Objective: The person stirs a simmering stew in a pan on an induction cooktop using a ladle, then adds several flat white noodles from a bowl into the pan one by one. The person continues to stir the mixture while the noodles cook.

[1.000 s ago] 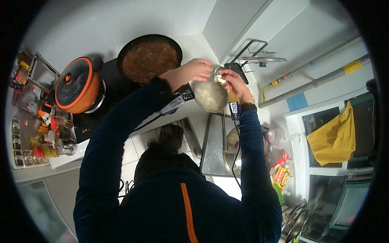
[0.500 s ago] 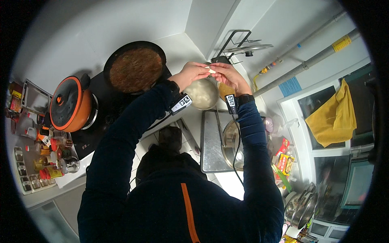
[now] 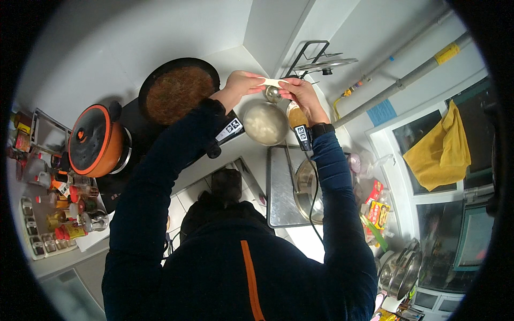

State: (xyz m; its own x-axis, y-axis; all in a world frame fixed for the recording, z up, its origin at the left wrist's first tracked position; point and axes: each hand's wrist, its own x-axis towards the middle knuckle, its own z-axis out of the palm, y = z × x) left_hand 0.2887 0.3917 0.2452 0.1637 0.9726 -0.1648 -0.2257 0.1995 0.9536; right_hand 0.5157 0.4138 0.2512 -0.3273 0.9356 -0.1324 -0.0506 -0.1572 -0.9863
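Both my hands are raised over the counter's far end, pinching a thin white dough piece (image 3: 270, 82) between them. My left hand (image 3: 242, 83) grips its left end and my right hand (image 3: 301, 94) its right end. Just under the piece sits a small round metal spoon or ladle head (image 3: 273, 94). Below the hands stands a metal bowl (image 3: 265, 124) filled with pale white stuff. A small container of brown stuff (image 3: 296, 115) is partly hidden behind my right wrist.
A black frying pan (image 3: 179, 91) with a brown crust sits on the dark stove, with an orange lidded pot (image 3: 95, 140) to its left. Spice jars (image 3: 59, 214) crowd the left. A metal tray (image 3: 281, 187) and a steel pot (image 3: 309, 184) lie right, with a wire rack (image 3: 316, 59) behind.
My hands have lifted away from the bowl toward the far wall. The white piece is now held stretched between both hands.
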